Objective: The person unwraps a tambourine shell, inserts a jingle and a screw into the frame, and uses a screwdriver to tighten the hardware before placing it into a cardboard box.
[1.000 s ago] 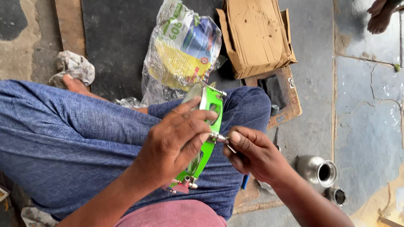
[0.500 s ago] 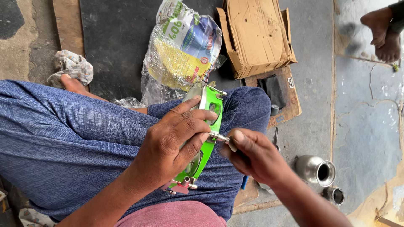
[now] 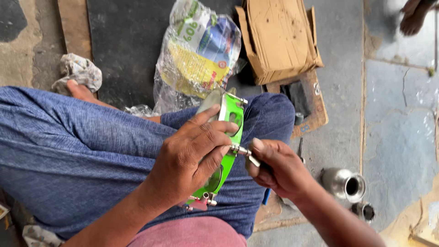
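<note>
Position: I see the green plate (image 3: 231,120) propped edge-up on my lap, over the blue trousers (image 3: 82,151).
Left hand (image 3: 192,158): grip clenched around the plate's middle, thumb along its face.
Right hand (image 3: 279,167): grip pinching a small metal tool (image 3: 251,157) set on the silver bolt (image 3: 235,149) at the plate's edge.
Technique, my judgement: keep tool square on bolt, left hand braced against thigh, short turns.
Nearby: steel pot (image 3: 345,184) on floor, cardboard box (image 3: 279,39), plastic bag (image 3: 199,57).

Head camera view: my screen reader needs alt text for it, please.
A seated person's left hand grips a bright green metal-trimmed part on their lap while the right hand works a small metal fitting on its edge. On the floor lie a plastic bag, cardboard box and steel pot.
</note>
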